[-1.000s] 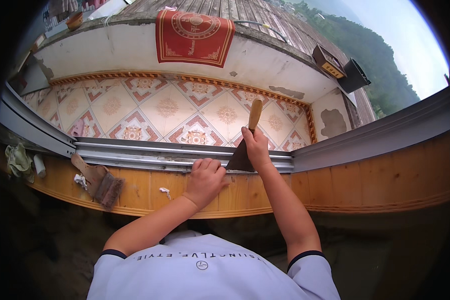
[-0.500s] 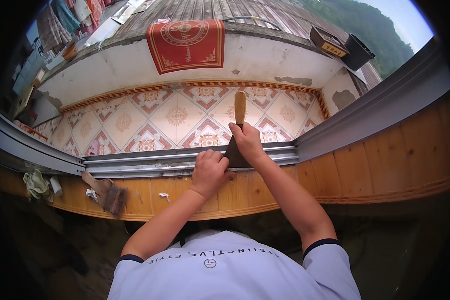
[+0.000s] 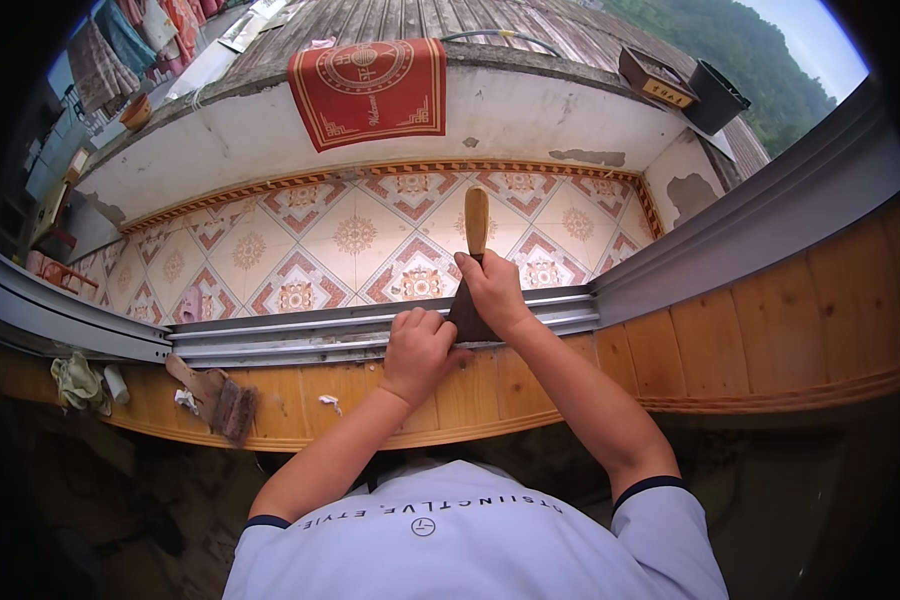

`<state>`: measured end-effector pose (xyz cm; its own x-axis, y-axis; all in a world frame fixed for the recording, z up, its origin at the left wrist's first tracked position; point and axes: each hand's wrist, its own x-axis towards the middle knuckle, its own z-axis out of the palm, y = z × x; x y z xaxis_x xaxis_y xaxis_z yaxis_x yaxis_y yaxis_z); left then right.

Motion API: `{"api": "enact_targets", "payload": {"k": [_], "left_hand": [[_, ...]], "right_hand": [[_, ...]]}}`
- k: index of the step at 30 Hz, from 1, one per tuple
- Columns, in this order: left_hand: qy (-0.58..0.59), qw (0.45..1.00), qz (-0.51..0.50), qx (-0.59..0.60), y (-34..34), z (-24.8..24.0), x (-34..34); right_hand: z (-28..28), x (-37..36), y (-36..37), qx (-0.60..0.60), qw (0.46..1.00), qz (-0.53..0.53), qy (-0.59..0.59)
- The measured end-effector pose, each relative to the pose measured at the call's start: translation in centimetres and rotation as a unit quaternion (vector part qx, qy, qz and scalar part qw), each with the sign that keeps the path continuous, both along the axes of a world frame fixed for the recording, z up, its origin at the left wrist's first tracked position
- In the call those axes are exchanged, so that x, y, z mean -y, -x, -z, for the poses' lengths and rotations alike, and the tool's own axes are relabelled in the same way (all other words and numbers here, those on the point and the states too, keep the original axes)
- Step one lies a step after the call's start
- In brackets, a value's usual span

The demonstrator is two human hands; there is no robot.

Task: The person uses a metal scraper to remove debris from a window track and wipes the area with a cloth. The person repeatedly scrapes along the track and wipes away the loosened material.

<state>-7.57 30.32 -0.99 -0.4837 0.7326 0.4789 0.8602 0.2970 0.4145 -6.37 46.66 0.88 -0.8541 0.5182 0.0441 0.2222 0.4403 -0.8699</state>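
A scraper [image 3: 476,222] with a wooden handle and a dark, wide blade stands nearly upright at the aluminium window track [image 3: 270,345]. My right hand [image 3: 494,292] is wrapped round its lower handle and the top of the blade. Beside the blade's left edge, my left hand [image 3: 417,350] has its fingers curled and its thumb near the lower corner, pinching the blade there. The blade's lower edge meets the track's near side; the exact contact is partly hidden by the left hand.
On the wooden sill [image 3: 360,385] lie a brush [image 3: 220,398], a crumpled cloth [image 3: 78,382], a small white roll [image 3: 116,384] and white scraps [image 3: 329,402]. Grey frame posts [image 3: 730,215] rise at both ends. Beyond are a tiled floor [image 3: 355,235] and a low wall with a red mat [image 3: 370,95].
The scraper's handle has tipped very slightly to the left. Both hands keep their grip in nearly the same place, and the whole view has shifted a little.
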Motion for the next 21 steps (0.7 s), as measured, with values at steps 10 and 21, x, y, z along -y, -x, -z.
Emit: {"api": "enact_targets", "payload": {"k": [10, 21], "left_hand": [[0.013, 1.000, 0.004, 0.007, -0.03, -0.20, 0.10], [0.022, 1.000, 0.000, 0.011, -0.05, -0.53, 0.08]], "right_hand": [[-0.16, 0.03, -0.17, -0.012, 1.000, -0.005, 0.027], [0.16, -0.16, 0.02, -0.001, 1.000, -0.005, 0.016]]}}
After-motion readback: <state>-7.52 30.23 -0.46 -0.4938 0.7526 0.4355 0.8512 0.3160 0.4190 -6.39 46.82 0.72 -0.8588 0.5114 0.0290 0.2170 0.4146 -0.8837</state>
